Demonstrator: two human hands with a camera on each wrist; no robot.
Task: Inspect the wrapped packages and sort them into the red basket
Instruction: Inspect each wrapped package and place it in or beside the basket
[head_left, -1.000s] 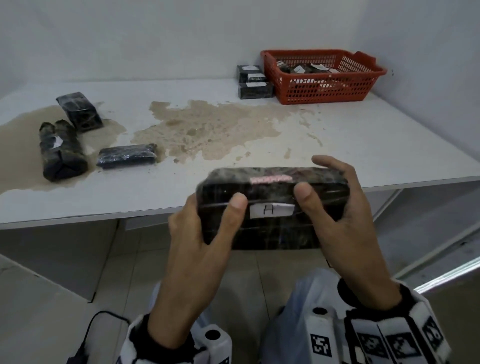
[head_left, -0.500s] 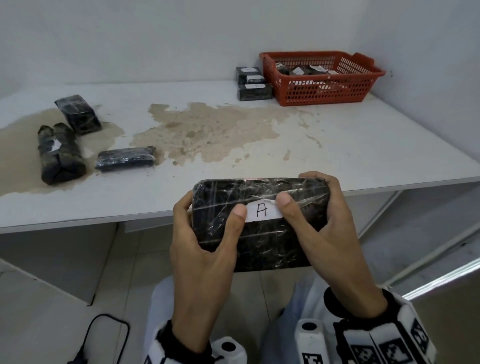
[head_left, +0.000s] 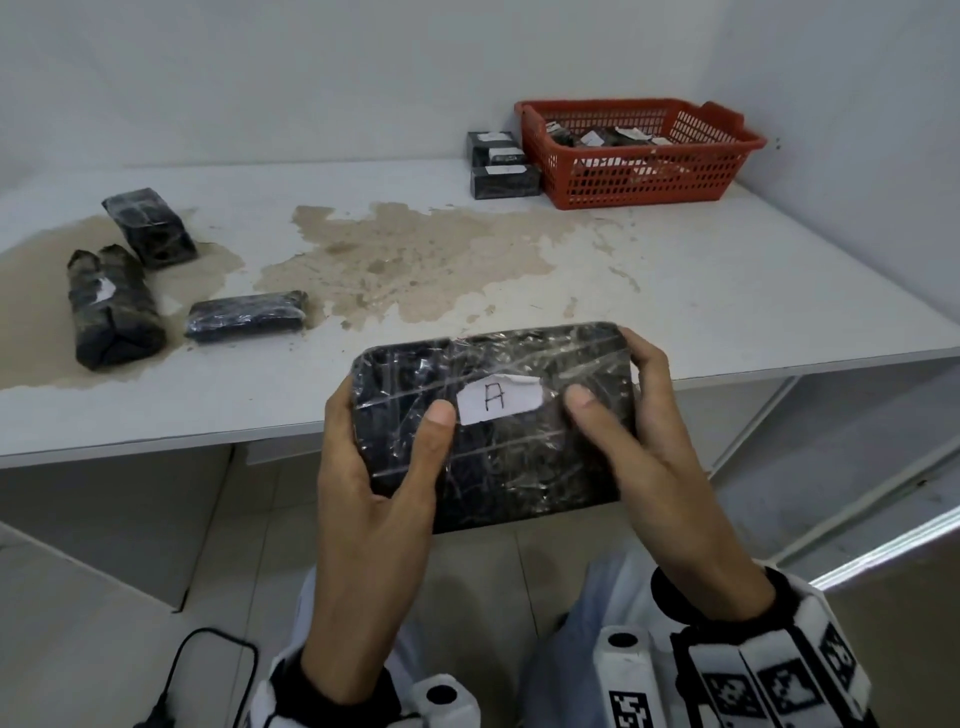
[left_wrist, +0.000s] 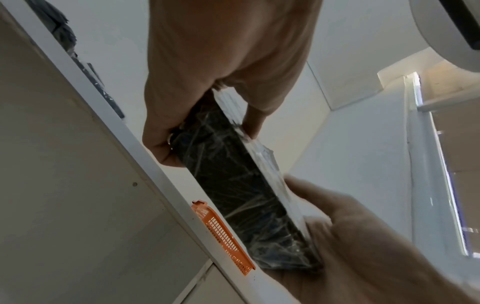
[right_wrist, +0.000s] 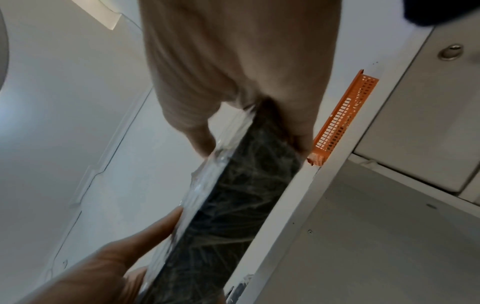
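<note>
A black package (head_left: 514, 457) wrapped in clear film, with a white label marked "A", is held in front of the table's near edge. My left hand (head_left: 374, 467) grips its left end, thumb on the top face. My right hand (head_left: 639, 441) grips its right end, thumb beside the label. Both wrist views show the package (left_wrist: 233, 185) (right_wrist: 233, 205) edge-on between the hands. The red basket (head_left: 644, 179) stands at the table's far right and holds several labelled packages. Three more black packages (head_left: 117, 306) lie at the far left of the table.
A white table (head_left: 727, 312) carries a large brown stain (head_left: 405, 260) across its middle and left. Three small labelled black boxes (head_left: 501, 166) are stacked just left of the basket. White walls close off the back and right. A black cable (head_left: 208, 665) lies on the floor.
The package has tilted so its labelled top face now faces me. Both hands shifted with it, the thumbs resting either side of the label.
</note>
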